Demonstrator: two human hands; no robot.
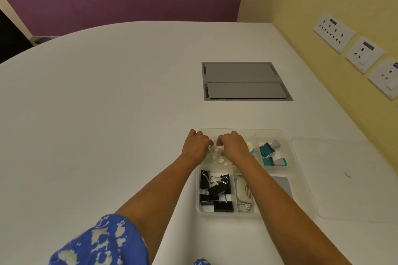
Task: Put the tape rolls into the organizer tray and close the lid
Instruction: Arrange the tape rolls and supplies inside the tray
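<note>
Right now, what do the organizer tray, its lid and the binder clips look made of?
Organizer tray: clear glossy plastic, since the table shows through its walls. Lid: frosted translucent plastic, lying flat beside the tray. Binder clips: likely black painted metal with shiny wire handles.

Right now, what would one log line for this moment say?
stage: placing | left hand, right hand: on tape rolls in tray far-left compartment | lid: off, right of tray
</note>
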